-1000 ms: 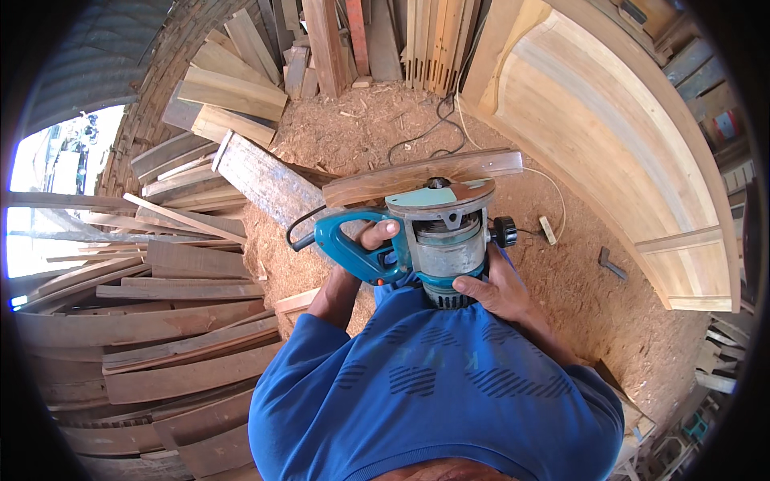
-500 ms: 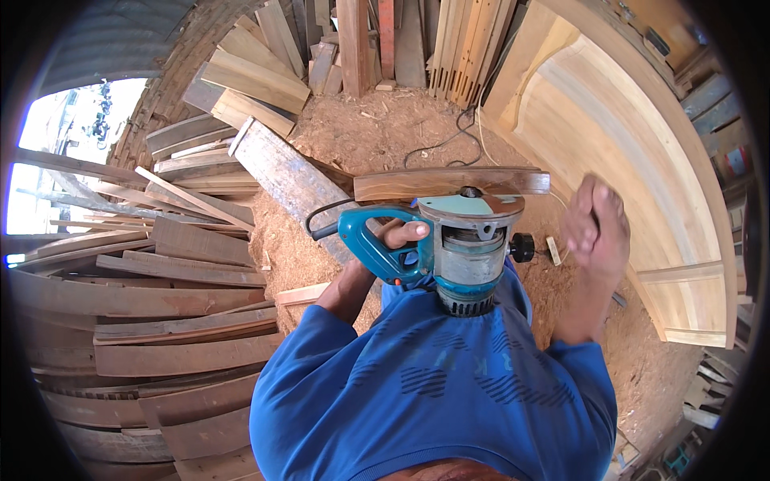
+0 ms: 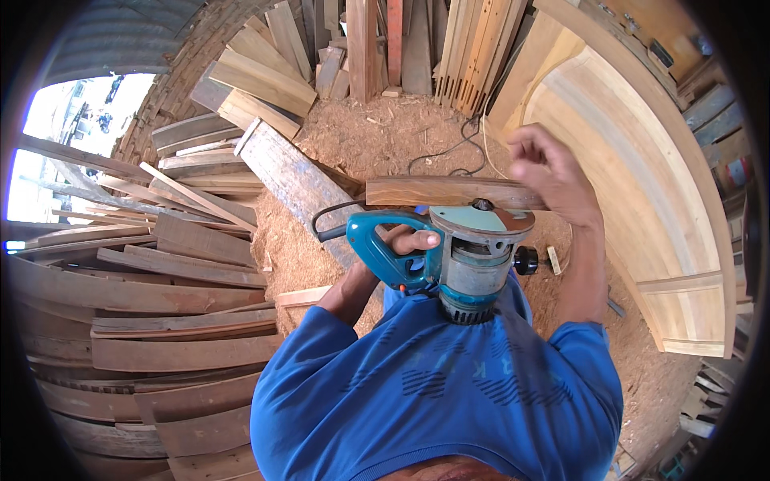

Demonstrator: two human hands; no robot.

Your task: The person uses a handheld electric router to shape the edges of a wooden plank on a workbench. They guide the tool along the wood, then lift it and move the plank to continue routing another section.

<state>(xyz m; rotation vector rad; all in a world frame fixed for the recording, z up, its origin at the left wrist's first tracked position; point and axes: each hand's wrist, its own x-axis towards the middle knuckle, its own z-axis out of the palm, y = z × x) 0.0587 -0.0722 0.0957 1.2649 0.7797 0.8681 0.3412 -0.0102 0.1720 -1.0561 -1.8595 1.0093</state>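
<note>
Closest in, the left hand (image 3: 401, 244) is wrapped tight around the teal handle of a power router (image 3: 461, 256) held against the blue shirt (image 3: 433, 385), base plate turned up. Just beyond, the right hand (image 3: 553, 172) hovers loosely open and empty over the end of a short brown plank (image 3: 433, 192). Farther off lie sawdust floor (image 3: 385, 136), stacked boards (image 3: 160, 264) and a curved wooden frame (image 3: 642, 176).

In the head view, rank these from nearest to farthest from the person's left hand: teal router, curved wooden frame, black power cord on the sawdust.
1. Teal router: gripped by the left hand.
2. Black power cord: ahead, on the sawdust.
3. Curved wooden frame: far right.
</note>
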